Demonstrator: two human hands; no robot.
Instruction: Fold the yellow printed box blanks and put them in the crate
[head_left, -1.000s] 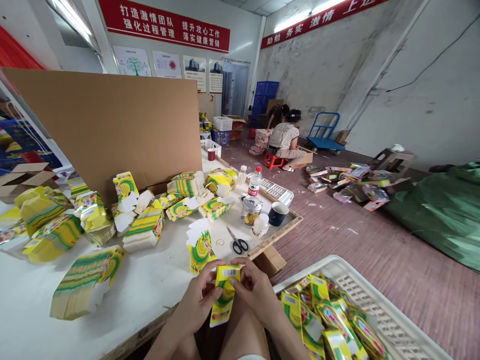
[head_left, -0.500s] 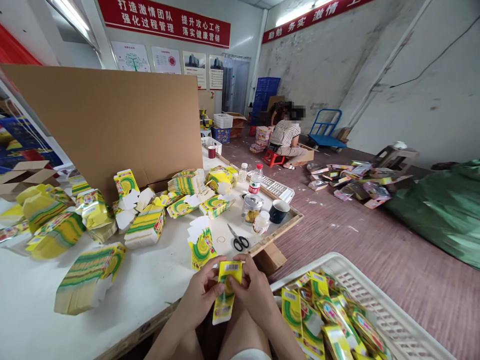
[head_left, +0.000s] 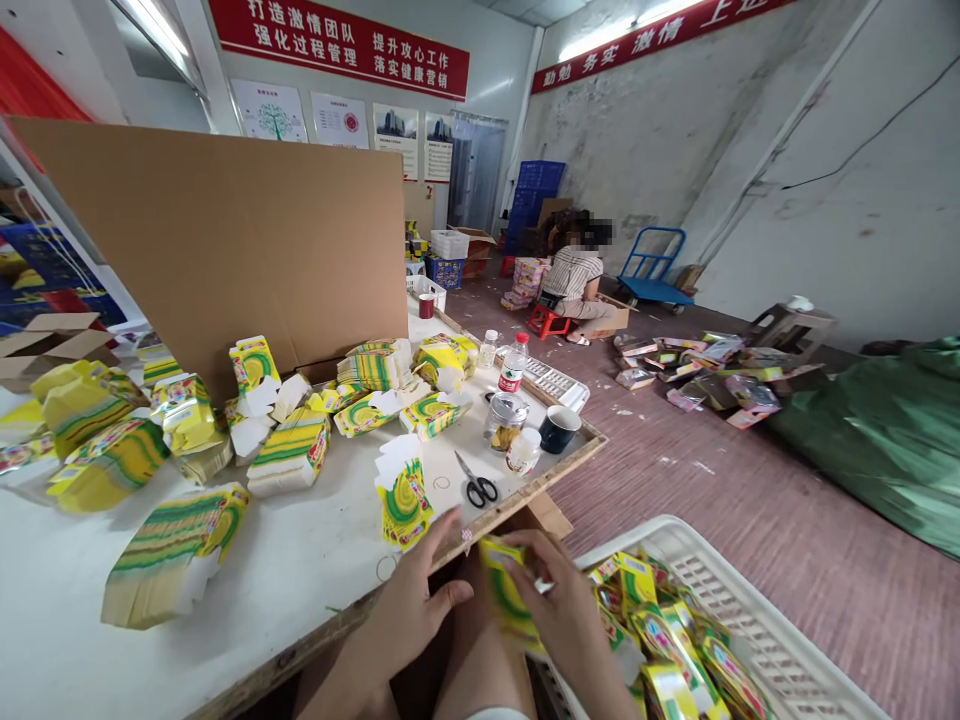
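Observation:
My right hand (head_left: 559,590) grips a small yellow-green carton (head_left: 508,592), blurred by motion, above my lap and left of the basket. Apart from it, my left hand (head_left: 416,590) is held over the table's front edge with fingers spread and nothing in them. Just beyond the left hand lies a small stack of flat yellow-green cartons (head_left: 405,500) with white flaps raised. Black-handled scissors (head_left: 480,488) rest to the right of that stack. A white plastic basket (head_left: 720,560) at my right holds many yellow cartons (head_left: 667,630).
Bundles of flat cartons (head_left: 176,555) spread over the white table (head_left: 300,560). A cardboard sheet (head_left: 247,240) stands behind them. A dark mug (head_left: 559,430), a glass jar (head_left: 505,420) and a water bottle (head_left: 513,365) stand near the right edge. Beyond, a person (head_left: 574,275) sits on a red stool.
My left hand has let go of the carton and moved slightly left, opening. My right hand has carried the carton right, toward the basket. The view has shifted slightly.

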